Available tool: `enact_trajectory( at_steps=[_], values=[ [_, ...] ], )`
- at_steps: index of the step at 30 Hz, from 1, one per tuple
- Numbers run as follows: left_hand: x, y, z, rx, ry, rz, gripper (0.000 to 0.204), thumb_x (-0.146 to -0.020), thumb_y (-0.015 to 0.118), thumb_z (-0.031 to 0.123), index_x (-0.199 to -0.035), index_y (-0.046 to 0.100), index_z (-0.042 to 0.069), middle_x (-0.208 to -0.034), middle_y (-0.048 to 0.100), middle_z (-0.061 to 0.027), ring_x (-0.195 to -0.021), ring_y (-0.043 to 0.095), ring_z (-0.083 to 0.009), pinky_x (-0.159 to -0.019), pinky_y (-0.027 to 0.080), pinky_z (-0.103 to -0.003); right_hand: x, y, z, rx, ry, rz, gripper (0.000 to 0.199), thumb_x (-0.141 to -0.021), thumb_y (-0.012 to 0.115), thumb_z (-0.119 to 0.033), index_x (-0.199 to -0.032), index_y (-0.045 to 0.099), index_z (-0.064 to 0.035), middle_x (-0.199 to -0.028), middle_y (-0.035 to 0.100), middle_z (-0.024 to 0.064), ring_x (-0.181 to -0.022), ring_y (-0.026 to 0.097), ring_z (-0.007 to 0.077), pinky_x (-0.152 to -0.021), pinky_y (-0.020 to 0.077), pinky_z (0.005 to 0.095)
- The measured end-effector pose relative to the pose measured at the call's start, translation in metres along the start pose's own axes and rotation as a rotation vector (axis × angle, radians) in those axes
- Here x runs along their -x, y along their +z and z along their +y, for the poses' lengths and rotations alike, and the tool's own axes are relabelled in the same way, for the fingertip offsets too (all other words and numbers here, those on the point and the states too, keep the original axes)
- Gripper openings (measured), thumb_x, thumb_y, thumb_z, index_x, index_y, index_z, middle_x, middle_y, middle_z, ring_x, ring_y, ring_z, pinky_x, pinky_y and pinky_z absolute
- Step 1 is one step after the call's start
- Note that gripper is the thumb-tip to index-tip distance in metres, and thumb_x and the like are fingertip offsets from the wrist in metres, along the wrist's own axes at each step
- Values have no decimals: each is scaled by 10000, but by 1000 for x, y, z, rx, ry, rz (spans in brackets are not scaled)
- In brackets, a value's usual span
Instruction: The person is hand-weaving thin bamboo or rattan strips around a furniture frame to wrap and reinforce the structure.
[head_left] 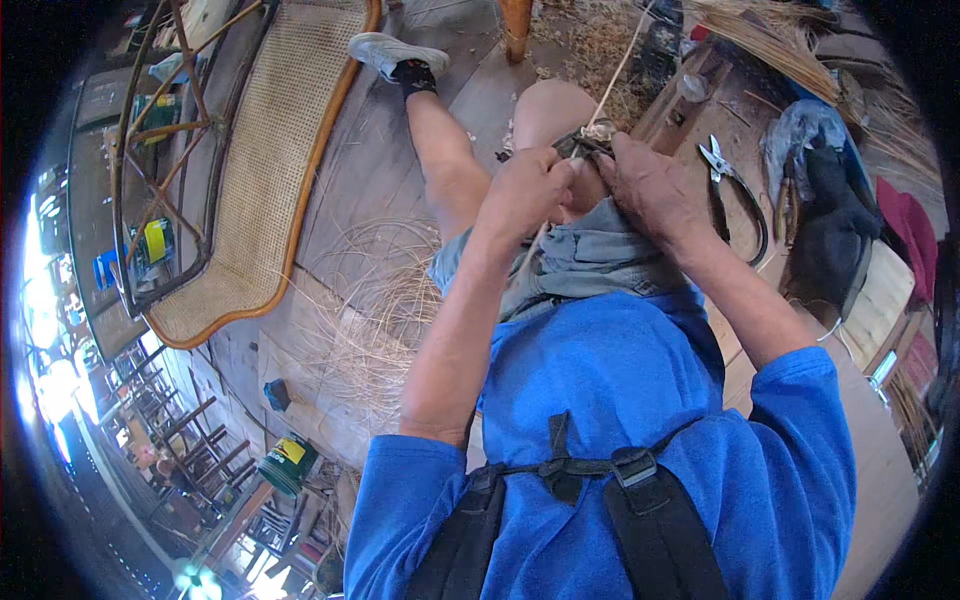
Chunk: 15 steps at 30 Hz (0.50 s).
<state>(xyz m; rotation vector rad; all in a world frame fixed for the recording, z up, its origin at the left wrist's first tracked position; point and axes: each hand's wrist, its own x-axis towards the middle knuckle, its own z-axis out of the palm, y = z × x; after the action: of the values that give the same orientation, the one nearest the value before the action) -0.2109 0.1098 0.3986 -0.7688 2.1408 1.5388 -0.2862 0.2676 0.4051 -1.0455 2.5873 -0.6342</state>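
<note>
Together, the left hand (pixel 525 190) and right hand (pixel 650 185) meet above the knee, forearms raised, both pinching a pale knotted cane strand (pixel 597 131).

daylight fills the scene, bright and fairly even, strongest at the left rim where the glare blows out to white. the floor (pixel 400 170) shows only soft shadows. the middle is sharp enough; the two hands (pixel 590 185) look slightly smeared, perhaps from motion. straight lines bow hard toward the edges, the corners fall to black, and the far left clutter is too squeezed and washed out to read.
</note>
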Motion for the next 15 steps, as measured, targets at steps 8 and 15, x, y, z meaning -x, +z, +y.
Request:
enact_trajectory(
  at_steps=[8, 15],
  values=[
    [2, 18, 9, -330, 219, 293, 357, -841, 487, 287, -699, 574, -29, -664, 577, -234, -644, 606, -349, -593, 465, -420, 1, 10, 7, 43, 57, 7, 263, -867, 471, -312, -942, 501, -62, -850, 600, 156, -782, 594, 344, -643, 468, 453],
    [126, 1, -55, -125, 117, 167, 355, -865, 483, 268, -685, 497, -38, -625, 515, -202, -559, 505, -299, -545, 397, -382, -3, 6, 2, 92, 71, 12, 288, -875, 450, -340, -906, 499, -57, -791, 604, 172, -764, 598, 348, -643, 467, 454]
  ],
)
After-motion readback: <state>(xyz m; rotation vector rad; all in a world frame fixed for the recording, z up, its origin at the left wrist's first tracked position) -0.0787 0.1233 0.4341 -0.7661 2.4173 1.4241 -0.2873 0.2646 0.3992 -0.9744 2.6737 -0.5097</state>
